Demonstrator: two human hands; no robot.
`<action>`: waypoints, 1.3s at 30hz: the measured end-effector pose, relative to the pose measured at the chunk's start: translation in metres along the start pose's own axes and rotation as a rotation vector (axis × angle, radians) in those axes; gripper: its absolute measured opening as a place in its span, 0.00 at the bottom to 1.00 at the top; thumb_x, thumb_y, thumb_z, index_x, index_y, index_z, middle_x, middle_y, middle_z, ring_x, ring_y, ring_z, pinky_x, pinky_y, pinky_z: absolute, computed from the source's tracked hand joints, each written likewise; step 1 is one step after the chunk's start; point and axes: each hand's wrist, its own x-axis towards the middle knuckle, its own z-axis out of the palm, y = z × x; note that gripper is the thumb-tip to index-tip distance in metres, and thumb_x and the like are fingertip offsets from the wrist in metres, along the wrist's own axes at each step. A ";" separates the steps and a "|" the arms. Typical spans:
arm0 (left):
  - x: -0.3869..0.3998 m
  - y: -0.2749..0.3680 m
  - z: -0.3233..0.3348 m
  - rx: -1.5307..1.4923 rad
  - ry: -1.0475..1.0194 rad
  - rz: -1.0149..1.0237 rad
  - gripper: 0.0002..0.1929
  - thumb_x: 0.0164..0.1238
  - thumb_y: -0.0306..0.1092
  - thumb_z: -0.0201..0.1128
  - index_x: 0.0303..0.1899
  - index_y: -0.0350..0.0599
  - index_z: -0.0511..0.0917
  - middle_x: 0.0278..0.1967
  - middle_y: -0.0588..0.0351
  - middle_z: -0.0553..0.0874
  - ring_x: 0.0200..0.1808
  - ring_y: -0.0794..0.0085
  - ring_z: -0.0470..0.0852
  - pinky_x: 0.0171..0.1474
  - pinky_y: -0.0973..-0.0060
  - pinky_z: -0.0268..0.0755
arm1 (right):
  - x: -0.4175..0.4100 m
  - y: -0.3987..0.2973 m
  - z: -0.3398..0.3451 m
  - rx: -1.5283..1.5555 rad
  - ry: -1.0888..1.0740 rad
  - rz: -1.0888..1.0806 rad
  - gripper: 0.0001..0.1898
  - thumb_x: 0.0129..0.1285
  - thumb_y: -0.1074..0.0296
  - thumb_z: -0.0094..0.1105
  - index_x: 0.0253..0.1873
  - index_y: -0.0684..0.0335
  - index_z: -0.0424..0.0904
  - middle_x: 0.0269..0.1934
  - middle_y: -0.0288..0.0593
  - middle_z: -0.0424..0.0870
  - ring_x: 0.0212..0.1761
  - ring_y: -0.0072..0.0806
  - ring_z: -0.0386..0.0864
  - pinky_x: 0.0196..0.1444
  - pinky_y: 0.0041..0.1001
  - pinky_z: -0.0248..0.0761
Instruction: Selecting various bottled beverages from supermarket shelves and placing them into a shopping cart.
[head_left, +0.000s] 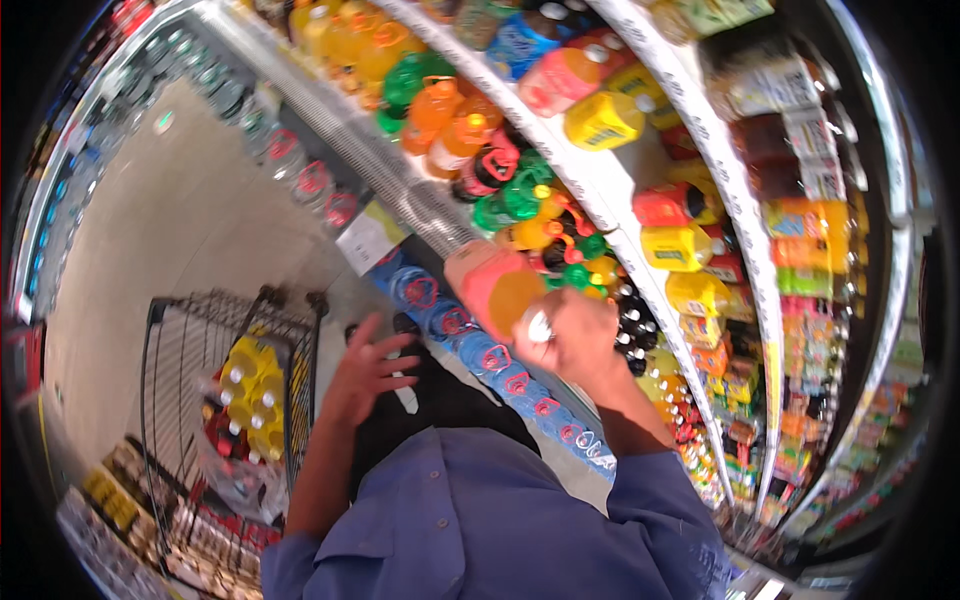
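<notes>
My right hand (574, 334) grips a drink bottle (491, 289) with a pink label and a white cap by its neck end, in front of the refrigerated shelves. The bottle lies tilted across the shelf's front edge, its cap towards me. My left hand (367, 371) is raised over the floor near my legs, its fingers spread and nothing in them. Left of it stands a wire shopping cart (154, 375), which holds yellow-labelled bottles (255, 390) and a clear plastic bag (247, 484) around some of the goods.
Shelves with white price rails (540, 139) hold many bottles at the right. Blue-tinted water bottles with red handles (495, 360) line the shelf's foot. A price card (367, 244) stands near them. More bottles (75, 172) edge the floor at the left, with packaged goods (112, 502) below.
</notes>
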 end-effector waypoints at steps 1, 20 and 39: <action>0.001 -0.002 0.015 -0.034 -0.022 -0.066 0.50 0.67 0.62 0.63 0.80 0.51 0.44 0.69 0.33 0.70 0.61 0.41 0.80 0.59 0.47 0.79 | 0.005 -0.018 0.006 0.104 -0.015 -0.102 0.13 0.52 0.66 0.74 0.39 0.59 0.80 0.28 0.39 0.80 0.23 0.34 0.81 0.25 0.28 0.75; -0.114 -0.003 -0.041 -0.661 0.245 0.413 0.32 0.72 0.47 0.64 0.71 0.41 0.65 0.63 0.47 0.80 0.62 0.62 0.81 0.66 0.62 0.74 | 0.032 -0.196 0.124 0.467 -0.388 -1.162 0.09 0.51 0.67 0.63 0.38 0.55 0.75 0.30 0.33 0.70 0.27 0.20 0.74 0.24 0.22 0.66; -0.097 0.142 -0.342 0.350 0.789 0.135 0.37 0.59 0.45 0.70 0.67 0.36 0.68 0.55 0.40 0.85 0.53 0.55 0.87 0.57 0.61 0.81 | 0.015 -0.114 0.131 0.368 -0.861 -0.208 0.10 0.61 0.68 0.67 0.46 0.57 0.80 0.39 0.40 0.82 0.40 0.40 0.83 0.38 0.38 0.77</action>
